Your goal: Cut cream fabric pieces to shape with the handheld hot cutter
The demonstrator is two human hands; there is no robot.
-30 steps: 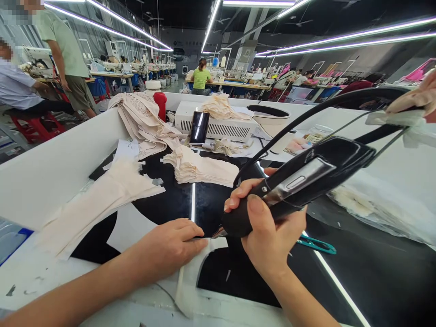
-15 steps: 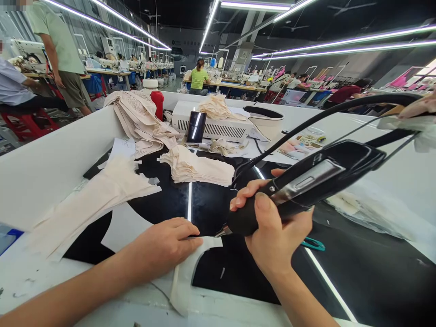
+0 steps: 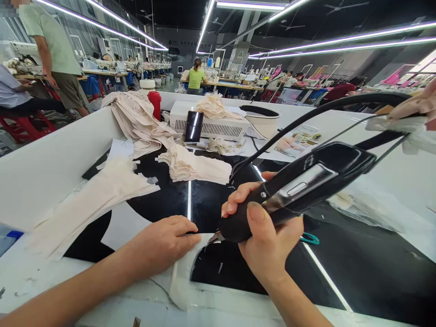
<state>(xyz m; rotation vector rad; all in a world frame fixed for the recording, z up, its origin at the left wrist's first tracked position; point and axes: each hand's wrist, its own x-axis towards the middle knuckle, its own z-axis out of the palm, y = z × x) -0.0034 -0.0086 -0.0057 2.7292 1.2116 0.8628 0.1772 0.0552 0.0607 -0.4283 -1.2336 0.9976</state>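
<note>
Fabric (image 3: 184, 274) at lower centre lies under the flattened, unclenched left grip (image 3: 168, 240); the right grip (image 3: 270, 238) clamps a black tool (image 3: 286, 193).

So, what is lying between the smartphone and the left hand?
Between the smartphone and the left hand, the head view shows a stack of cream fabric pieces, then the black work surface.

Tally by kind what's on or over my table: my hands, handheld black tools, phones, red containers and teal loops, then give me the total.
Hands: 2 (left hand, right hand)
Black handheld tool: 1
Phone: 1
Red container: 1
Teal loop: 1
Total: 6
</note>
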